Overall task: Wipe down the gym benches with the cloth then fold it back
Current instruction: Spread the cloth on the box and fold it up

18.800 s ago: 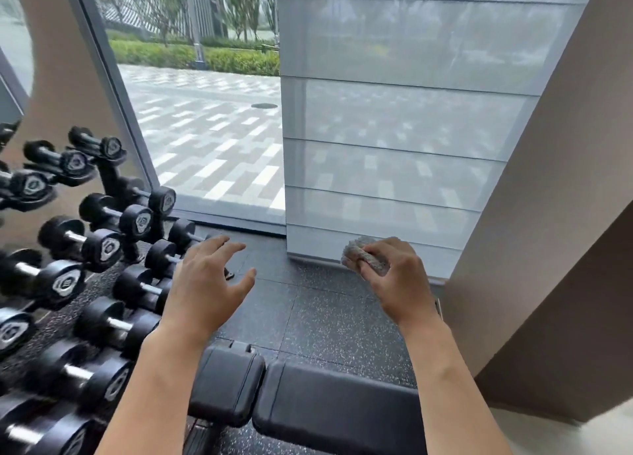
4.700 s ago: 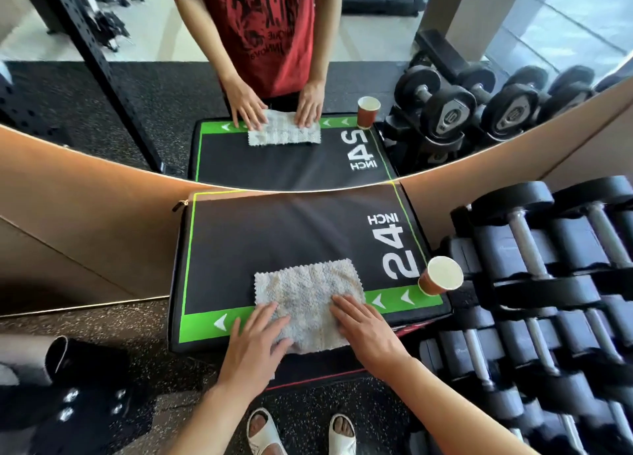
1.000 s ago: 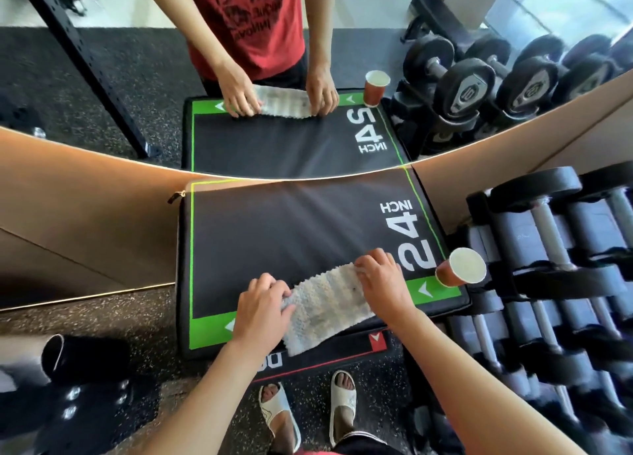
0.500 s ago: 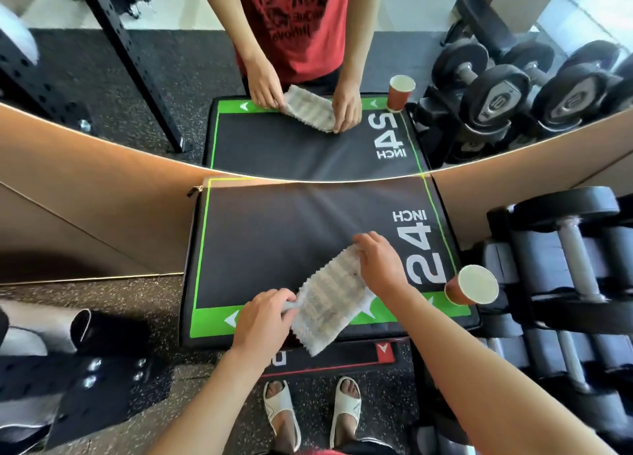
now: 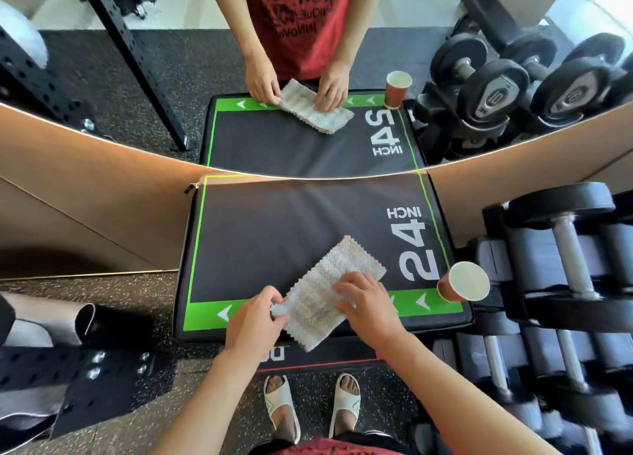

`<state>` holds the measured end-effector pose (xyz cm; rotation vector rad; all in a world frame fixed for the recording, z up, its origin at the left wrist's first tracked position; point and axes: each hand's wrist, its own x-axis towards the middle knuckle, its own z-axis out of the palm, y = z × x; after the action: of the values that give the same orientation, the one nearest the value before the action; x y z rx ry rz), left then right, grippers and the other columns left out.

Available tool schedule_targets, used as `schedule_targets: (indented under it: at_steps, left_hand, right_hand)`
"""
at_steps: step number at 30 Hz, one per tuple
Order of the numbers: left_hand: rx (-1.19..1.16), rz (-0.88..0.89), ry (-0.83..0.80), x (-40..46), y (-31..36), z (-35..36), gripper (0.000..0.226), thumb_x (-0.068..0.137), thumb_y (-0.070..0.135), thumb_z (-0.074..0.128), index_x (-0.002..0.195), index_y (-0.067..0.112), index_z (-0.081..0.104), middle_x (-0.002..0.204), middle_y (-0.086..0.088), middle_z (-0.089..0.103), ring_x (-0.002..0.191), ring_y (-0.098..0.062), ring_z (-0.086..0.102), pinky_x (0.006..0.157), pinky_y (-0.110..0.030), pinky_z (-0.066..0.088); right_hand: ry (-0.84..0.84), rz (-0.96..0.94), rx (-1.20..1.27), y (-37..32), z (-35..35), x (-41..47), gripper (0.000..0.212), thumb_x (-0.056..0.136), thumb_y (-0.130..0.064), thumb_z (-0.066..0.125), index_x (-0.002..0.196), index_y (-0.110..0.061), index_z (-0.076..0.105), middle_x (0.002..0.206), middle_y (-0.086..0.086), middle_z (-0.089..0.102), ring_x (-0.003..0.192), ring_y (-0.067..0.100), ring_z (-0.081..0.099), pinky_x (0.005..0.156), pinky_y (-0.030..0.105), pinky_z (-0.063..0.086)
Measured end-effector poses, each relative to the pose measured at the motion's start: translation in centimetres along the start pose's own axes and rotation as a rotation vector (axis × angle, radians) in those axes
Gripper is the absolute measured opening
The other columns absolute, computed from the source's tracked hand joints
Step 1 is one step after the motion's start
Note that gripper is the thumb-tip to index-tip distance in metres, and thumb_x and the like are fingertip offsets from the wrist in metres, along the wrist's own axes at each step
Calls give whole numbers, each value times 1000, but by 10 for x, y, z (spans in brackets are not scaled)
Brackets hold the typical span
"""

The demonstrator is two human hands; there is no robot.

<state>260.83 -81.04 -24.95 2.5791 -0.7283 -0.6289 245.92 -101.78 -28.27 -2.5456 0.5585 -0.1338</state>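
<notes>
A grey-white cloth (image 5: 334,280) lies folded into a narrow strip, slanted across the near edge of a black and green padded box (image 5: 274,235) marked "24 INCH". Its near end hangs a little over the box's front edge. My left hand (image 5: 255,317) pinches the cloth's left corner. My right hand (image 5: 368,305) rests flat on the cloth's middle, pressing it down.
A brown paper cup (image 5: 462,281) stands on the box's right front corner. Racked black dumbbells (image 5: 561,249) fill the right side. A mirror (image 5: 308,78) behind the box reflects me and the cloth. A black bench part (image 5: 85,369) lies at the lower left.
The cloth has been laid down flatter on the box. My right hand let go of its far end and came down onto its middle. My left hand still pinches the corner.
</notes>
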Motion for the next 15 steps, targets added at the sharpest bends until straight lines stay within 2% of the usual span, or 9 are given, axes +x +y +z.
schedule_targets:
  at_steps: [4, 6, 8, 10, 13, 15]
  left_hand:
    - [7, 25, -76, 2, 2, -4, 42, 72, 57, 85, 95, 33, 59, 89, 14, 61, 79, -11, 60, 61, -31, 41]
    - [19, 40, -54, 2, 4, -2, 40, 76, 63, 80, 92, 33, 60, 89, 14, 60, 78, -10, 61, 61, -31, 42]
    - [3, 105, 35, 3, 7, 3, 27, 87, 56, 73, 91, 31, 62, 91, 13, 61, 81, -14, 64, 64, -34, 48]
    - [10, 244, 119, 6, 11, 9, 12, 93, 38, 72, 99, 32, 65, 99, 14, 60, 89, -17, 64, 68, -36, 52]
    - [76, 467, 101, 20, 23, 21, 33, 90, 20, 76, 123, 24, 68, 123, 11, 59, 108, -18, 58, 83, -36, 56]
    - [131, 543, 72, 32, 31, 25, 44, 88, 17, 78, 130, 22, 68, 139, 7, 57, 120, -22, 56, 90, -40, 56]
  right_hand:
    - [-8, 9, -30, 3, -6, 11, 40, 81, -6, 71, 117, -24, 72, 124, -10, 60, 116, 21, 58, 90, 44, 49]
    - [-21, 9, -47, 3, -11, 15, 49, 77, 1, 64, 120, -22, 70, 131, -7, 59, 123, 22, 56, 96, 45, 47]
    - [-23, 34, -59, 3, -15, 16, 54, 78, 2, 60, 125, -22, 68, 140, -4, 56, 132, 22, 51, 102, 46, 44]
    - [8, 58, -51, 2, -16, 12, 46, 84, -6, 63, 126, -22, 67, 143, -4, 54, 132, 22, 50, 102, 46, 44]
    - [1, 87, -38, 4, -14, 3, 41, 92, -29, 68, 132, -24, 63, 143, -6, 52, 132, 22, 48, 102, 44, 44]
    - [-27, 99, -15, 7, -10, -2, 45, 93, -31, 69, 137, -23, 61, 146, -5, 50, 136, 23, 47, 104, 45, 45]
